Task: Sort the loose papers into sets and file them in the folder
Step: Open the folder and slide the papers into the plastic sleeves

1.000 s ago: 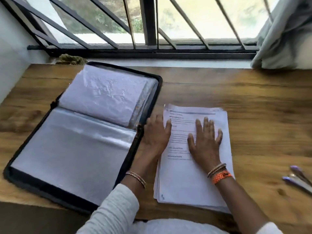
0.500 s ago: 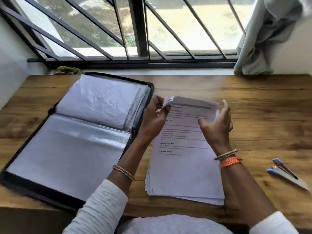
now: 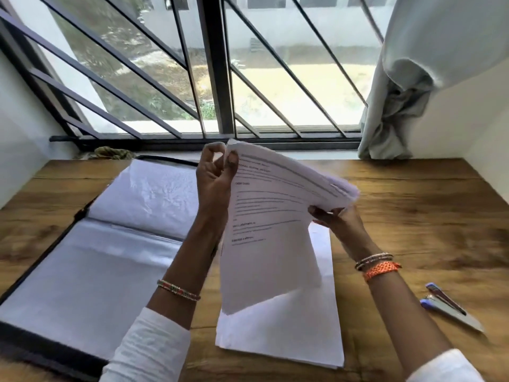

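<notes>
Holding a lifted set of sheets (image 3: 272, 216) between both hands, head view only: left hand (image 3: 214, 175) pinches the top left corner with thumb and fingertips curled round it, right hand (image 3: 334, 216) grips the right edge from beneath, fingers curled under the paper. Set is raised off the surface (image 3: 413, 216), top edge tilted toward the window, lower edge hanging down onto the remaining stack (image 3: 281, 334), which lies flat just below and between the forearms, long axis running away from the person. Open folder (image 3: 91, 257) lies to the left of the hands, its clear sleeves face up, long axis angled away-left; its right edge is just beside the stack and the left forearm crosses over it. Left hand is the nearer one to the folder, so a leftward carry looks like the filing move, judged from layout. Stapler (image 3: 451, 307) lies on the surface to the right, near the right forearm, apart from the stack. Open surface shows right of the stack and beyond it up to the window sill; likely room there to lay out sets. Curtain (image 3: 413, 92) hangs at far right, well apart. Near edge of the surface sits just under the sleeves; stack's near edge is close to it, slip risk if nudged. How many sheets are in the lifted set, cannot tell.
</notes>
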`<state>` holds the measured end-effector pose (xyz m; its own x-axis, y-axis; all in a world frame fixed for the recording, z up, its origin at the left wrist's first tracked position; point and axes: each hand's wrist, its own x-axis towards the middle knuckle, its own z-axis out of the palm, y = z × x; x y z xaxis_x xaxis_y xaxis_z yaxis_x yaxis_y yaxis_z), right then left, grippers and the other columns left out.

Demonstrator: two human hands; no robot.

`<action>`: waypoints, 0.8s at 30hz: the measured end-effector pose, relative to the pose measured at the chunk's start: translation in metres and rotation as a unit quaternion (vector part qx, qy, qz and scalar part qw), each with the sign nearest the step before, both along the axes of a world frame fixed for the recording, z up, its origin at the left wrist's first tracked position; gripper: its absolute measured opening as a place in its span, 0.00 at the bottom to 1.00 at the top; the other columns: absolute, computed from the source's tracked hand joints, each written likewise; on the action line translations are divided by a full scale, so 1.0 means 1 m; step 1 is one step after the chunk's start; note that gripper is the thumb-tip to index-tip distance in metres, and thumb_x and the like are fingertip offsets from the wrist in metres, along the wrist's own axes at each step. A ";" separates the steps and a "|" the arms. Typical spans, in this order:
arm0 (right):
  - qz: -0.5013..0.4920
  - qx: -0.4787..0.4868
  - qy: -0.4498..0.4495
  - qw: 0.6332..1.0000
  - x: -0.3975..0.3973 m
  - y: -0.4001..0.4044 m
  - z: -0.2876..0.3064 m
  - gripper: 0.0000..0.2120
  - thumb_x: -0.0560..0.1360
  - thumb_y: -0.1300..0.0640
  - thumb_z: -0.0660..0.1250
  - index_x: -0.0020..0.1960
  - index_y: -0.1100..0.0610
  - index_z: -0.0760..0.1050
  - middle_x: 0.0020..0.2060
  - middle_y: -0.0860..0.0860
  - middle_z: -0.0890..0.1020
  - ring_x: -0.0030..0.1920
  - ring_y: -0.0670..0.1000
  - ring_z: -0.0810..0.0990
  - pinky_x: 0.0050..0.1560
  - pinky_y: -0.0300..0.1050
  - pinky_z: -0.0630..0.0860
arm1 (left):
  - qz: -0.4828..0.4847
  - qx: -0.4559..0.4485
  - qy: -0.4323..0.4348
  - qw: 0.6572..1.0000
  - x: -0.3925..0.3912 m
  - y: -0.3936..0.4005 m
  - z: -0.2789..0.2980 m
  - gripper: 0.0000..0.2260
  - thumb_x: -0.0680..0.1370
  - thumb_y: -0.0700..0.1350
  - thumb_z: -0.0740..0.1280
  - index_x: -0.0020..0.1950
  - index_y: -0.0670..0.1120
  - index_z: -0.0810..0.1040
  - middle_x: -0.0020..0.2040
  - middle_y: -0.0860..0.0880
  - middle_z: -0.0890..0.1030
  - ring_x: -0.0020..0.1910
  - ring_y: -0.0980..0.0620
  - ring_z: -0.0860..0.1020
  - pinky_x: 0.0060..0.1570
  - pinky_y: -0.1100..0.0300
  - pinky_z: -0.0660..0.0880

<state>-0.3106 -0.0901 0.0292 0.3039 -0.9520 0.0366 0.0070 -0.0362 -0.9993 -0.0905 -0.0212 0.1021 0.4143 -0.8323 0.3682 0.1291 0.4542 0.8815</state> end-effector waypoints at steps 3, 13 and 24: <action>-0.073 -0.070 -0.081 0.992 0.005 0.005 0.017 0.10 0.72 0.69 0.69 0.47 0.56 0.80 0.38 0.42 0.85 0.41 0.41 0.81 0.44 0.37 0.78 | -0.001 0.003 -0.082 0.997 0.005 0.006 0.011 0.09 0.77 0.40 0.66 0.56 0.43 0.71 0.40 0.52 0.83 0.38 0.53 0.81 0.35 0.60 0.79; -0.092 -0.109 0.120 0.983 0.009 0.026 -0.027 0.13 0.75 0.56 0.70 0.59 0.56 0.74 0.47 0.46 0.82 0.48 0.52 0.82 0.44 0.49 0.81 | 0.101 0.243 -0.214 0.941 -0.023 0.037 -0.120 0.11 0.79 0.45 0.65 0.61 0.46 0.75 0.50 0.50 0.80 0.49 0.52 0.78 0.48 0.59 0.76; 0.073 -0.236 0.202 0.948 0.027 0.045 0.020 0.34 0.76 0.69 0.62 0.73 0.41 0.59 0.65 0.48 0.72 0.50 0.45 0.79 0.46 0.27 0.76 | 0.254 0.242 -0.106 0.930 -0.023 0.041 -0.042 0.07 0.81 0.42 0.61 0.57 0.44 0.75 0.51 0.45 0.82 0.48 0.47 0.81 0.47 0.53 0.80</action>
